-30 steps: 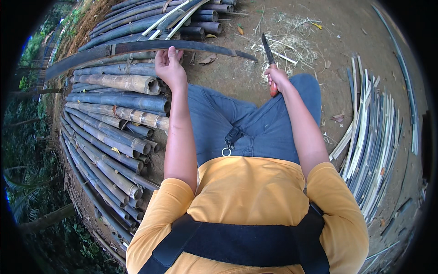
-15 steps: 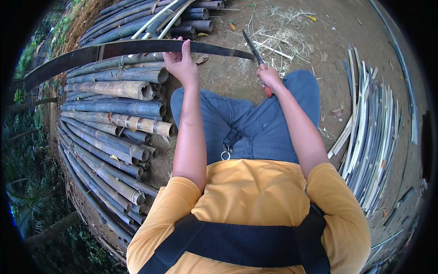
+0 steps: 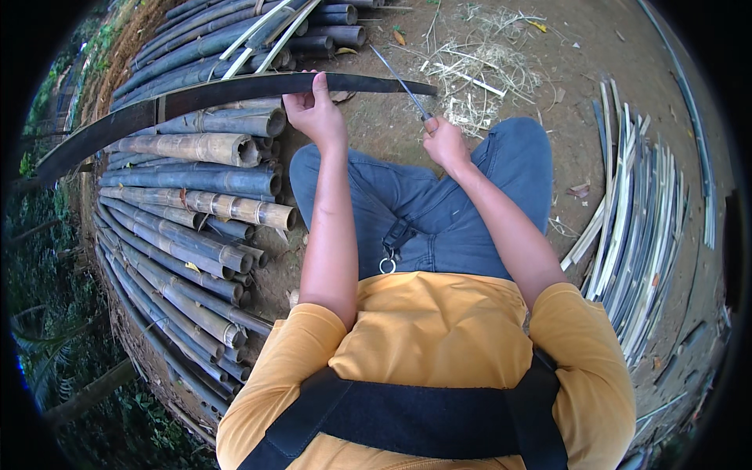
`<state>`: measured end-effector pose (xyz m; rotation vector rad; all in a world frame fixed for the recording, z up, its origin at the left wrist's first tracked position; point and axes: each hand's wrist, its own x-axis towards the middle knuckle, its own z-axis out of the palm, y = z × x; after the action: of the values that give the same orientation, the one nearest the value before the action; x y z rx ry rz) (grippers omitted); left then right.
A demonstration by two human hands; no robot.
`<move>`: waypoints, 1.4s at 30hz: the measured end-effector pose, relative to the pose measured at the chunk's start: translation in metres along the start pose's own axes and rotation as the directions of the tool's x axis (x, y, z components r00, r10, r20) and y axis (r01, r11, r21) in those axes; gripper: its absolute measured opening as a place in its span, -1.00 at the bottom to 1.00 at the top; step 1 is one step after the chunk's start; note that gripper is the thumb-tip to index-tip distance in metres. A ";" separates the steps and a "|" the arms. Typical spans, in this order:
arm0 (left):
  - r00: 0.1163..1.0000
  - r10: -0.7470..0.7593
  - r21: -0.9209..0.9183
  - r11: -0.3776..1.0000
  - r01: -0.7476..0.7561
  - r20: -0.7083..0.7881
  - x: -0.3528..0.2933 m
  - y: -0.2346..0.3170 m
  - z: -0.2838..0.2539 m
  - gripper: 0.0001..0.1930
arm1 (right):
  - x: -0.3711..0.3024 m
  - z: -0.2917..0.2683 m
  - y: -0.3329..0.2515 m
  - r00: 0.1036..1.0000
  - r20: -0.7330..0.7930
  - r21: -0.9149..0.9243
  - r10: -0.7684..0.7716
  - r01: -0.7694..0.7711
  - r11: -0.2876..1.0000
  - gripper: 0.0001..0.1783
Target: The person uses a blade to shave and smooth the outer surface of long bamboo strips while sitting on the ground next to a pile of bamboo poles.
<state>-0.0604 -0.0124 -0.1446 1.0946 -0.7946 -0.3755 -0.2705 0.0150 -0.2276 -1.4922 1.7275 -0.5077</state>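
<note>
Dark bamboo, split into a long curved strip [image 3: 227, 92], ran across the upper left of the view, above the person's lap. The left grip [image 3: 317, 117] held it from its lower edge, the thumb pressed on the dark face and the fingers mostly hidden behind. That hold lay well right of the strip's middle: a long length arched away leftward over a pile of bamboo poles [image 3: 211, 184], while a shorter length reached right, toward the right grip [image 3: 446, 145]. That one was closed around the handle of a knife [image 3: 413, 97], fist curled, blade slanting up and left. The blade crossed the strip's short side near its right end; whether the edge touched could not be told. Just beyond that end, pale shavings [image 3: 486, 74] littered the ground, and a bundle of split strips [image 3: 634, 235] lay well apart to the right.
</note>
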 end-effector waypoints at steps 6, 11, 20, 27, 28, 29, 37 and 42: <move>0.995 -0.100 -0.007 0.995 0.100 -0.026 -0.004 0.008 -0.002 -0.72 | 0.046 0.013 0.040 0.993 -0.010 0.007 0.121 -0.121 0.993 -0.69; 0.993 -0.098 -0.043 0.995 0.095 -0.072 -0.006 0.012 -0.002 -0.76 | 0.051 0.022 0.046 0.998 0.013 -0.144 0.057 -0.054 0.988 -0.65; 0.991 -0.073 0.018 0.997 0.075 -0.109 -0.001 0.011 -0.008 -0.76 | 0.074 0.026 0.059 0.954 0.068 -0.119 0.293 -0.284 0.952 -0.60; 0.987 -0.001 0.084 0.996 0.015 -0.158 0.014 -0.008 -0.018 -0.76 | 0.088 0.051 0.083 0.990 -0.052 -0.271 0.133 -0.142 0.952 -0.72; 0.981 -0.048 0.073 0.995 0.063 -0.188 0.020 -0.005 -0.017 -0.76 | 0.100 0.052 0.079 0.985 -0.058 -0.310 0.160 -0.171 0.935 -0.73; 0.980 -0.057 0.074 0.995 0.072 -0.191 0.019 -0.007 -0.020 -0.75 | 0.105 0.048 0.080 0.976 -0.061 -0.260 0.208 -0.217 0.941 -0.71; 0.963 -0.048 0.121 0.989 0.083 -0.266 0.022 -0.027 -0.048 -0.76 | 0.070 0.048 0.067 0.990 -0.085 -0.275 0.110 -0.130 0.953 -0.68; 0.978 -0.117 0.118 0.983 0.138 -0.175 0.025 -0.031 -0.062 -0.76 | 0.067 0.039 0.055 0.978 -0.121 -0.196 0.168 -0.189 0.962 -0.67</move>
<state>0.0052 -0.0023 -0.1766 1.2854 -0.6073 -0.3382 -0.2763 -0.0293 -0.3121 -1.4538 2.0263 -0.3231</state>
